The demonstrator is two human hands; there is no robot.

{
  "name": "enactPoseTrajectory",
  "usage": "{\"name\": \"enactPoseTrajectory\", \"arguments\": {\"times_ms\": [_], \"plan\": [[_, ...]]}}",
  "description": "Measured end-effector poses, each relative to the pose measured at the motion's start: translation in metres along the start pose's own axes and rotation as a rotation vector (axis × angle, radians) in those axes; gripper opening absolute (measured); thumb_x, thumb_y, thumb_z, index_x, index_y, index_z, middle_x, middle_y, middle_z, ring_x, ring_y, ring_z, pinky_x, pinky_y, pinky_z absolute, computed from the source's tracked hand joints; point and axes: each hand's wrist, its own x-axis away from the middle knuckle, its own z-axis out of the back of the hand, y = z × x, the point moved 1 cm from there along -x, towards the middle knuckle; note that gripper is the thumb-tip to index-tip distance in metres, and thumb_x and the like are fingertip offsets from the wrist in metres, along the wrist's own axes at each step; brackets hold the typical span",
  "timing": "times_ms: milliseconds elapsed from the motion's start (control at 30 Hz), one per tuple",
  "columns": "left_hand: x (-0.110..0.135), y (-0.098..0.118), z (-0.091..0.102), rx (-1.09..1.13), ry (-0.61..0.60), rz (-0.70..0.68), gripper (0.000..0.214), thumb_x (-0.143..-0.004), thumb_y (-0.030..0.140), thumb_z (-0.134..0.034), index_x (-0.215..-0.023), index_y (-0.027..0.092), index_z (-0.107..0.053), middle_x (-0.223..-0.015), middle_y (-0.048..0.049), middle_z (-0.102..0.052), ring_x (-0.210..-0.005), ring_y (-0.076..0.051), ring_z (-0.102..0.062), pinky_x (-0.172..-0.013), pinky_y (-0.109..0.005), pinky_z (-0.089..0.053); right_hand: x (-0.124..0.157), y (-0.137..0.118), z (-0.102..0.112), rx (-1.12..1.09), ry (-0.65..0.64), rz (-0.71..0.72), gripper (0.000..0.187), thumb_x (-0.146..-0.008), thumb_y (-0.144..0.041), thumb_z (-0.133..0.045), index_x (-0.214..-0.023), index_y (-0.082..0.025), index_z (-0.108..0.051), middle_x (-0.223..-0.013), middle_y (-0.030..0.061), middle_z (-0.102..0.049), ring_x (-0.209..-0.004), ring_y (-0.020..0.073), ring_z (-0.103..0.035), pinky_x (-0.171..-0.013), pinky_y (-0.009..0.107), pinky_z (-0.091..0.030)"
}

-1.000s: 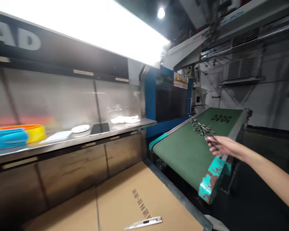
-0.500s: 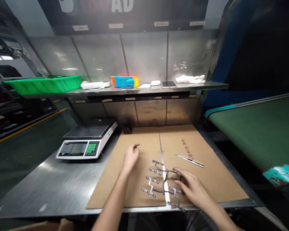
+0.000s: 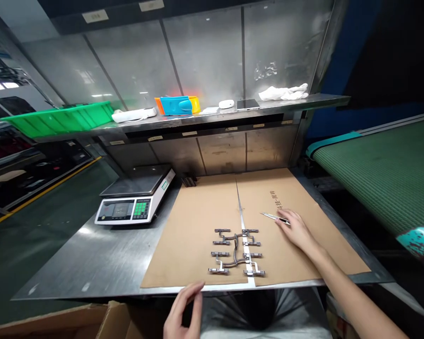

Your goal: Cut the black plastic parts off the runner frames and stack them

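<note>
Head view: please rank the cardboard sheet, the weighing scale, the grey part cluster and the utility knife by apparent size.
1. cardboard sheet
2. weighing scale
3. grey part cluster
4. utility knife, partly hidden under the right hand

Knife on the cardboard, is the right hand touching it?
Touching. The head view shows the fingers of the right hand lying over the right end of the knife, with no cardboard showing between them.

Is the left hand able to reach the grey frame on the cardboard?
Probably yes: the left hand hovers at the table's near edge, with only bare cardboard between it and the frame.
</note>
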Motion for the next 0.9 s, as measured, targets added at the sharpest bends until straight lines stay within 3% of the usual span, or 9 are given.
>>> {"name": "enactPoseTrajectory", "arguments": {"times_ms": [167,267,367,433,533,633,733,800,900], "plan": [[-0.057,0.046,-0.062,-0.082,-0.290,-0.176,0.043,-0.101,0.041,-0.056,-0.142,0.029,-0.061,-0.149,-0.0094,-0.061,-0.142,-0.029,-0.054,-0.121,-0.049,-0.041,0.010,-0.005,-0.010,-0.032,0.030,0.013,0.036,-0.096,-0.054,-0.056,-0.105,-0.025,-0.076,-0.115,0.0140,-0.073,-0.116,0.0349,-0.064,-0.109,0.055,-0.048],[-0.092,0.046,-0.094,-0.066,-0.402,-0.219,0.049,-0.093,0.043,-0.068,-0.139,0.028,-0.065,-0.151,-0.0081,-0.060,-0.147,-0.031,-0.049,-0.125,-0.053,-0.035,0.015,-0.015,-0.009,-0.090,0.038,-0.009,0.036,-0.096,-0.056,-0.056,-0.104,-0.026,-0.075,-0.109,0.0140,-0.073,-0.112,0.0366,-0.064,-0.106,0.056,-0.048],[-0.109,0.042,-0.106,-0.022,-0.458,-0.209,0.034,-0.092,0.045,-0.068,-0.118,0.026,-0.078,-0.142,-0.0086,-0.068,-0.144,-0.034,-0.051,-0.126,-0.056,-0.032,0.014,-0.023,-0.004,-0.175,0.069,-0.061,0.037,-0.095,-0.059,-0.055,-0.104,-0.026,-0.071,-0.110,0.0142,-0.072,-0.109,0.0368,-0.065,-0.104,0.055,-0.048],[-0.108,0.047,-0.101,0.024,-0.451,-0.209,0.034,-0.097,0.047,-0.059,-0.115,0.026,-0.079,-0.146,-0.0081,-0.065,-0.147,-0.033,-0.048,-0.128,-0.054,-0.029,0.011,-0.030,0.003,-0.238,0.126,-0.120,0.041,-0.094,-0.062,-0.054,-0.107,-0.025,-0.067,-0.112,0.0150,-0.071,-0.108,0.0361,-0.065,-0.101,0.053,-0.049],[-0.096,0.067,-0.082,0.240,-0.386,-0.120,0.047,-0.105,0.052,-0.043,-0.145,0.032,-0.060,-0.157,-0.0047,-0.055,-0.151,-0.028,-0.044,-0.127,-0.052,-0.030,0.012,-0.052,0.018,-0.346,0.223,-0.233,0.049,-0.094,-0.067,-0.054,-0.115,-0.023,-0.062,-0.106,0.0133,-0.068,-0.097,0.0308,-0.066,-0.087,0.044,-0.055],[-0.077,0.087,-0.070,0.900,-0.309,0.185,0.049,-0.104,0.057,-0.041,-0.151,0.045,-0.051,-0.161,0.0048,-0.048,-0.154,-0.024,-0.037,-0.128,-0.045,-0.030,0.033,-0.095,0.021,-0.494,0.128,-0.331,0.052,-0.093,-0.069,-0.057,-0.103,-0.020,-0.067,-0.071,0.0007,-0.056,-0.059,0.0175,-0.054,-0.051,0.028,-0.048],[-0.059,0.101,-0.076,1.149,-0.356,0.326,0.046,-0.105,0.054,-0.037,-0.146,0.045,-0.057,-0.162,0.0124,-0.044,-0.158,-0.018,-0.026,-0.130,-0.040,-0.026,0.074,-0.145,0.005,-0.680,-0.057,-0.435,0.054,-0.096,-0.069,-0.054,-0.107,-0.018,-0.069,-0.057,-0.0085,-0.036,-0.042,0.0084,-0.029,-0.037,0.020,-0.026],[-0.051,0.105,-0.087,1.184,-0.413,0.365,0.046,-0.107,0.047,-0.034,-0.144,0.042,-0.059,-0.163,0.0125,-0.041,-0.159,-0.017,-0.022,-0.131,-0.041,-0.023,0.100,-0.171,-0.009,-0.934,-0.148,-0.524,0.050,-0.094,-0.067,-0.061,-0.104,-0.019,-0.070,-0.056,-0.0086,-0.038,-0.041,0.0057,-0.026,-0.038,0.019,-0.022],[-0.042,0.104,-0.100,1.228,-0.467,0.395,0.047,-0.106,0.041,-0.032,-0.146,0.040,-0.059,-0.164,0.0100,-0.041,-0.159,-0.016,-0.021,-0.131,-0.040,-0.021,0.122,-0.188,-0.021,-1.113,-0.095,-0.603,0.047,-0.086,-0.065,-0.073,-0.085,-0.018,-0.070,-0.066,-0.0023,-0.055,-0.039,0.0020,-0.029,-0.036,0.019,-0.018]]}}
